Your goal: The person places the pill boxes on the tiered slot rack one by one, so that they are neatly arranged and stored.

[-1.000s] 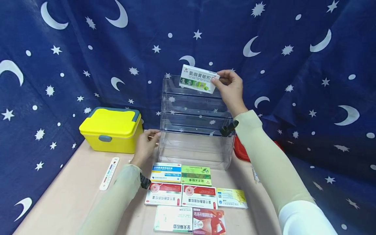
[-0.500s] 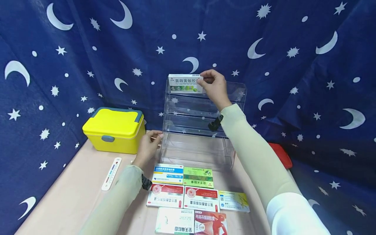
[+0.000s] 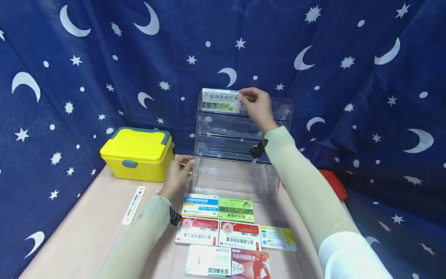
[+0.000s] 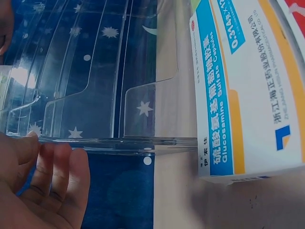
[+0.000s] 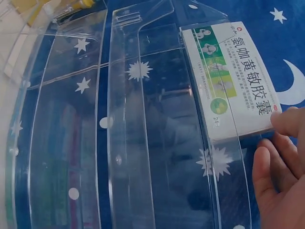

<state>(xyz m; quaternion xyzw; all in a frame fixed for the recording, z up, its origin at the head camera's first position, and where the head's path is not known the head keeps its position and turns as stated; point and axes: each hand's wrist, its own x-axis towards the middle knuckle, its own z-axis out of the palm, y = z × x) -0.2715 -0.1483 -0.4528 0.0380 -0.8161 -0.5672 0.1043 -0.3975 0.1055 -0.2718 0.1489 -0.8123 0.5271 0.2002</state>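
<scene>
- Nearest to us, boxes (image 3: 223, 232) lie flat in rows on the table (image 3: 83, 236), in front of the rack
- Our left hand (image 3: 177, 175) rests beside the clear rack (image 3: 237, 155) at its lower left corner; in the left wrist view the fingers (image 4: 52, 176) lie straight against the rack's edge and hold nothing
- A blue-and-white box (image 4: 248, 95) lies just beside that corner
- A thermometer (image 3: 134, 204) lies left of our arm, and a yellow case (image 3: 136, 153) stands further back on the left
- Our right hand (image 3: 257, 107) reaches to the rack's top tier and pinches the right end of the white-and-green box (image 3: 221, 100) between thumb and fingertips (image 5: 288, 121)
- That box stands on its long edge in the top tier, at the left side, behind the clear front lip
- A starred blue cloth (image 3: 348, 77) hangs behind everything
</scene>
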